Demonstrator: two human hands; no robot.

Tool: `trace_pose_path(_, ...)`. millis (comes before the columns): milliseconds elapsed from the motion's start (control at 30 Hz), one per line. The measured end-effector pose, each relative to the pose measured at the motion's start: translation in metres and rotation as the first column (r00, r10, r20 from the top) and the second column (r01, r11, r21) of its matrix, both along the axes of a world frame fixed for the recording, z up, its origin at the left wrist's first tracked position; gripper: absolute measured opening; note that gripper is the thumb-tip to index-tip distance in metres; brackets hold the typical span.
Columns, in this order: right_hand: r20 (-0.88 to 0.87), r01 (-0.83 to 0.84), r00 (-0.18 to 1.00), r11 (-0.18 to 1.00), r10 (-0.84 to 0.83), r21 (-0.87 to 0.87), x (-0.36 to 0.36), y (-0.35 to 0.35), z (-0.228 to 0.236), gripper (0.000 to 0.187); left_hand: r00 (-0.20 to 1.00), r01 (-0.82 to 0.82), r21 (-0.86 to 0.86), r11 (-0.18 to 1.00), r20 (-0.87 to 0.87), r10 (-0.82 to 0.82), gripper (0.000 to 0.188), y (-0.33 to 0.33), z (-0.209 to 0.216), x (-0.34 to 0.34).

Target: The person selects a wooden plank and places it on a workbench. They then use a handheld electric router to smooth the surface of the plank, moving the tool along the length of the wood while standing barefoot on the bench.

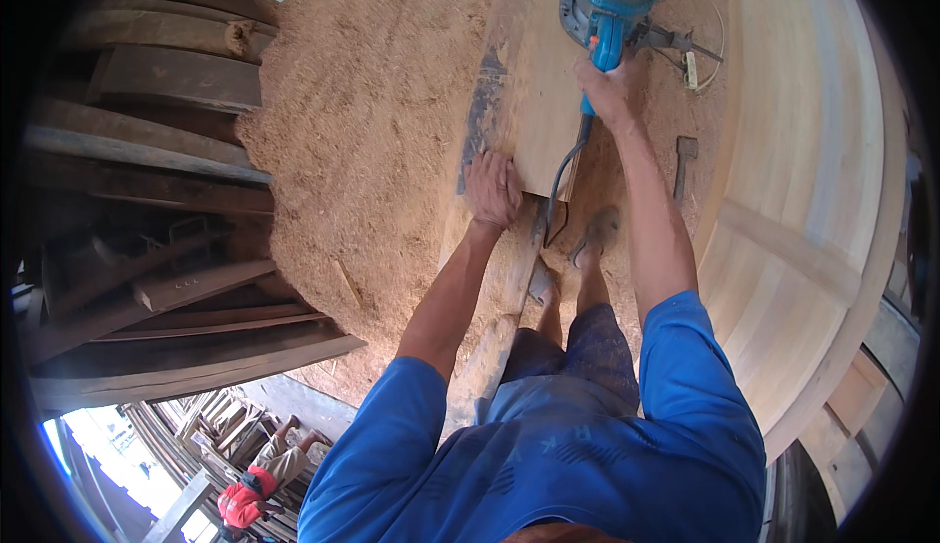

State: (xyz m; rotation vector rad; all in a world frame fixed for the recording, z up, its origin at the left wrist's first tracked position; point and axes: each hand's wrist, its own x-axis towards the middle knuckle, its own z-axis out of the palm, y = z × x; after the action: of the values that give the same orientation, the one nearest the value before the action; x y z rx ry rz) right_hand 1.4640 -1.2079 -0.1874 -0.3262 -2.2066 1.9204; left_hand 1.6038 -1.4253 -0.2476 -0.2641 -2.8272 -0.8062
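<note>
My right hand (612, 93) is wrapped round the blue side handle of a router (612, 0), which has a dark round motor top and stands on a pale wooden board (546, 132). From the handle a black cord (563, 166) hangs down past the board's near end. My left hand (493, 188) is at the left near corner of the same board, with bent fingers gripping its edge. Beneath the board runs a worn wooden bench (480, 132) with dark stains. The router's bit and the underside of its base are hidden.
Wood shavings (362, 102) cover the floor at left. Stacked dark planks (176, 78) line the far left. A large pale wooden panel (793, 181) curves along the right. A hammer (684, 166) lies near it. A person in red (245, 499) is at lower left.
</note>
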Motion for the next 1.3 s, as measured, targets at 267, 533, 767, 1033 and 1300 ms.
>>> trace_pose_path(267,0.211,-0.136,0.966,0.988,0.149,-0.075,0.191,-0.053,0.036,0.031,0.999,-0.004,0.039,0.999,-0.041,0.005,0.011,-0.001,-0.004,-0.001)
trace_pose_path(533,0.246,-0.209,0.943,0.974,0.225,-0.091,0.342,-0.1,0.04,0.029,1.0,0.022,0.042,0.999,0.005,-0.023,0.012,-0.006,-0.005,-0.001)
trace_pose_path(767,0.184,-0.17,0.964,0.978,0.191,-0.12,0.313,-0.093,0.032,0.024,1.0,0.029,0.051,0.998,0.0,-0.029,0.011,-0.004,-0.005,0.002)
trace_pose_path(1033,0.057,-0.136,0.989,0.99,0.134,0.039,0.219,-0.067,0.046,0.027,0.999,-0.01,0.079,0.997,-0.037,0.013,0.006,0.002,0.002,0.002)
trace_pose_path(1300,-0.183,0.009,0.983,0.997,0.005,0.074,0.032,-0.015,0.004,0.022,1.0,-0.003,0.061,0.998,-0.001,0.003,0.009,-0.001,0.0,0.001)
